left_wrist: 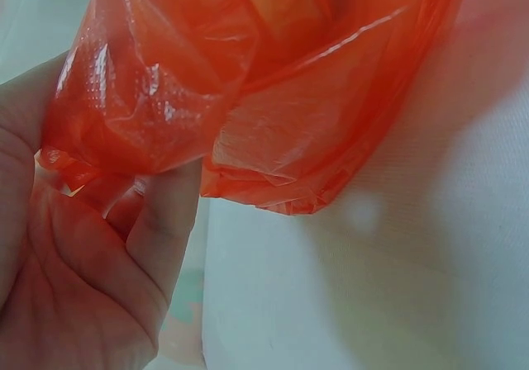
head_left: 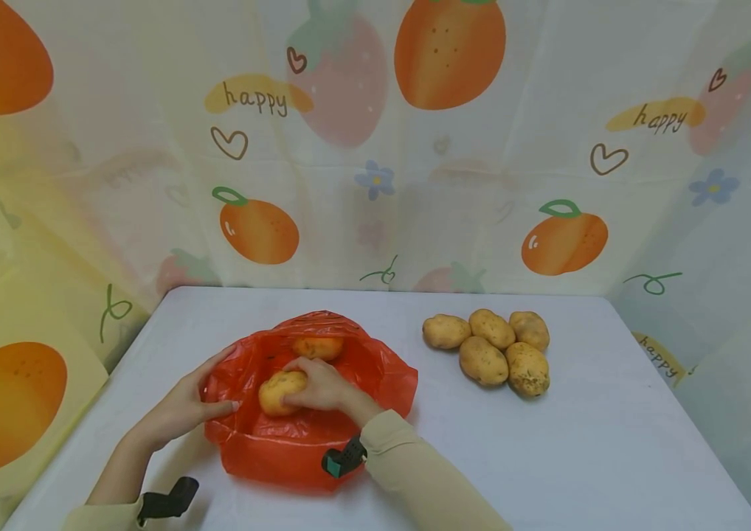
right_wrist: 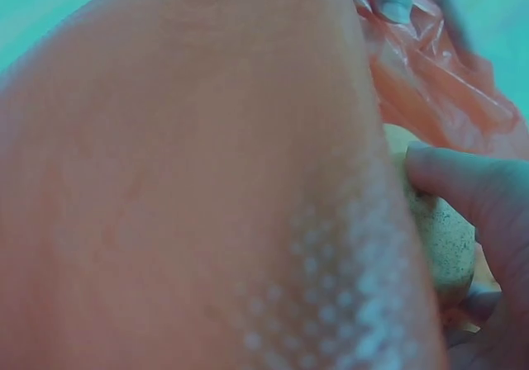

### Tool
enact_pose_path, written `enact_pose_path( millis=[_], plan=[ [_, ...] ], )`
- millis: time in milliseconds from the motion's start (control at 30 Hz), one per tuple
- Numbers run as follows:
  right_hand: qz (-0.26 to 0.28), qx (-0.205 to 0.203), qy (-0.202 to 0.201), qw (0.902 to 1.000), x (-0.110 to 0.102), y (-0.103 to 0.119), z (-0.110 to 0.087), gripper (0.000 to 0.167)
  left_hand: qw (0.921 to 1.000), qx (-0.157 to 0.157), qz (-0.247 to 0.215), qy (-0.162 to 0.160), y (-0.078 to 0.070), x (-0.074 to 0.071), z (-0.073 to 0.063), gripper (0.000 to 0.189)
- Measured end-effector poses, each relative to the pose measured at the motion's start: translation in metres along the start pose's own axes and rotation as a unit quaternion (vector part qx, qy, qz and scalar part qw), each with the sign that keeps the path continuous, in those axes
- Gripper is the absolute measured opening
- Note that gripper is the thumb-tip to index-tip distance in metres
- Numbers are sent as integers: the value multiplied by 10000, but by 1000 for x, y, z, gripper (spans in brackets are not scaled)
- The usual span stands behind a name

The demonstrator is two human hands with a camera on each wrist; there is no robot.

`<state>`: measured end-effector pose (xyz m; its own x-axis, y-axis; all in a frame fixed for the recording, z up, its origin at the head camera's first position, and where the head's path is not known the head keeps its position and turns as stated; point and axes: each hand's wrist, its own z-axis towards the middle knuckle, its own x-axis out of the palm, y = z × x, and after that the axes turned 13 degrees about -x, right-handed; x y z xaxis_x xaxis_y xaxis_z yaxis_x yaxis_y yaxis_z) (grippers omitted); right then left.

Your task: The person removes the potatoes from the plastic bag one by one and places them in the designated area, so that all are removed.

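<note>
A red plastic bag lies on the table with its mouth spread open. My left hand grips the bag's left edge, thumb on the inner side and fingers outside; the left wrist view shows the thin plastic pinched by that hand. Inside the bag's mouth my right hand holds a potato between thumb and fingers. Another potato rests deeper in the bag, behind that hand. In the right wrist view the held potato shows beside the thumb, partly hidden by the near red plastic.
Several potatoes sit grouped on the white table to the right of the bag. A fruit-printed cloth hangs behind the table and along both sides. Each wrist carries a small black camera.
</note>
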<state>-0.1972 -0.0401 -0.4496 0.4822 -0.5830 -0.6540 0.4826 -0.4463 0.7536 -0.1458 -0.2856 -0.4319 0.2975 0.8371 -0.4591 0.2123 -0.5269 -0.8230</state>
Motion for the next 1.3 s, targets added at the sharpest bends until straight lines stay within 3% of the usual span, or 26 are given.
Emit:
enact_pose_path(
  millis=[300,867,1300],
  plan=[
    [126,104,-40,9999,1,3,-1,45,10000,-27,7,-12,0,0,-1,86],
    [208,140,-488,9985,-10,14,-8,48,10000,-12,-52,30,-1,-1,0,87],
    [594,160,-719,9955,-17,26,-21,48,10000,39,-14,53,-1,-1,-1,87]
  ],
)
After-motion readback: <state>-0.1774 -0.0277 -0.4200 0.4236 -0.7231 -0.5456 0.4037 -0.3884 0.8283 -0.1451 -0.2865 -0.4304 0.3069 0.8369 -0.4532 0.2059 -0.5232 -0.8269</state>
